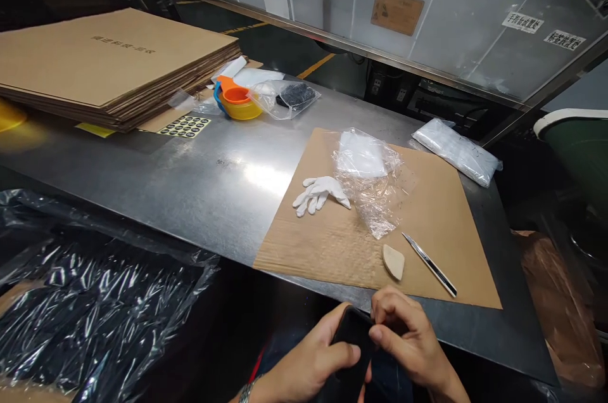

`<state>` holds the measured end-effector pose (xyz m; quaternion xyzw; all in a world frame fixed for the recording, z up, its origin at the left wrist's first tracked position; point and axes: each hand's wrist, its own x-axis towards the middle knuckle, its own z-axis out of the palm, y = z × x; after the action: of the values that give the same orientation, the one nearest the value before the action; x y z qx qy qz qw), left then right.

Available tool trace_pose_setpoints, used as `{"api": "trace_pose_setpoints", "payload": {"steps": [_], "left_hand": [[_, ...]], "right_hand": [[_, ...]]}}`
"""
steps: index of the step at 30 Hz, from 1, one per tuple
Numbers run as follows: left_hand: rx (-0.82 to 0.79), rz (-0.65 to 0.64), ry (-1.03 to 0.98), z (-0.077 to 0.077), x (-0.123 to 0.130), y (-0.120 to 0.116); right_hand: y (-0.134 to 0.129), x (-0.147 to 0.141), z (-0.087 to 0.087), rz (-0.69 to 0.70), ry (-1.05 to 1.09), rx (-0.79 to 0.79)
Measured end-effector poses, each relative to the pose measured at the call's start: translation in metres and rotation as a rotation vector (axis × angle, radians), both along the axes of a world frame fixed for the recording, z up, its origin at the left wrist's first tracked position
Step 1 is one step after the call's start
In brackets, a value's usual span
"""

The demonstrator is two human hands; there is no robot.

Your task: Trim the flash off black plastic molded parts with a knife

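Observation:
Below the table's front edge, my left hand (311,352) grips a flat black phone-shaped piece (350,333), its thumb pressed on the dark face. My right hand (412,338) is closed at the piece's upper right edge, thumb and fingertips pinched there. Whether a smaller part sits in that pinch is hidden. Just beyond the hands, a brown cardboard sheet (323,248) carries a beige wedge-shaped pad (393,262) and a slim silver-and-black utility knife (430,265). Farther back on it lie a white glove (320,194) and a crumpled clear plastic bag (375,200) with something white inside.
Stacked flat cardboard (114,54) covers the far left of the metal table (204,187). Near it are an orange-and-yellow tape dispenser (237,99), a bagged black item (294,96) and a sticker sheet (185,127). A plastic-wrapped white pack (456,149) lies right; black plastic wrapping (95,301) fills the lower left.

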<state>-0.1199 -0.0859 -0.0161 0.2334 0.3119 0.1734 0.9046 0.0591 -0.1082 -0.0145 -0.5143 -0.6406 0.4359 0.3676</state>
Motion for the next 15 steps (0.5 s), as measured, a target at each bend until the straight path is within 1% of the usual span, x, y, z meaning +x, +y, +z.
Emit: {"api": "trace_pose_setpoints", "payload": {"steps": [2, 4, 6, 7, 9, 12, 14, 15], "left_hand": [[-0.132, 0.041, -0.082, -0.002, -0.002, 0.003], [-0.262, 0.112, -0.205, -0.001, -0.005, 0.009], [-0.323, 0.189, -0.3, 0.002, -0.008, 0.017], [-0.332, 0.234, -0.317, 0.003, -0.009, 0.021], [-0.333, 0.328, -0.271, 0.005, -0.01, 0.027], [-0.339, 0.45, -0.148, 0.006, -0.008, 0.031], [-0.345, 0.525, -0.119, 0.005, -0.006, 0.032], [-0.342, 0.574, -0.118, 0.004, -0.006, 0.033]], "right_hand": [[0.003, 0.011, -0.003, -0.127, -0.155, 0.074], [0.009, 0.031, -0.009, -0.32, -0.299, 0.12], [0.017, 0.058, -0.019, -0.508, -0.421, 0.135], [0.021, 0.071, -0.025, -0.574, -0.487, 0.136], [0.028, 0.094, -0.039, -0.626, -0.592, 0.113], [0.032, 0.111, -0.054, -0.6, -0.665, 0.054], [0.028, 0.111, -0.056, -0.601, -0.673, 0.018], [0.023, 0.107, -0.053, -0.604, -0.666, -0.005]]}}
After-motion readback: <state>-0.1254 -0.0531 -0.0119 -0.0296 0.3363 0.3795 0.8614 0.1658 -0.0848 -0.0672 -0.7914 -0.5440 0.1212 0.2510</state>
